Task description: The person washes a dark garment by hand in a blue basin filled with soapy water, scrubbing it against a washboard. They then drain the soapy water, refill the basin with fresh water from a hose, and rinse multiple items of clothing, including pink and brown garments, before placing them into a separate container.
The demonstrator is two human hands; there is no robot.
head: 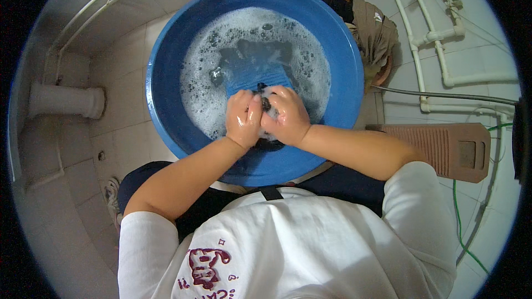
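A large round blue plastic basin (347, 62) stands in front of me, with sudsy water (199, 104) inside. My left hand (243, 118) and my right hand (286, 112) meet over its near half, both wet. Bunched between them is a dark wet cloth (266, 103), with white foam on it; most of it is hidden by my fingers. Just beyond my hands a ribbed blue washboard (257, 75) slopes into the water, its far end under the surface. Bubbles ring the darker patch of water around it.
Brown and black clothes (372, 33) fill an orange tub behind the basin at right. A brown plastic washboard (444, 145) lies by my right arm. White pipes (409, 41) run along the right wall, near a green hose (459, 224). A white drainpipe (68, 100) is at left.
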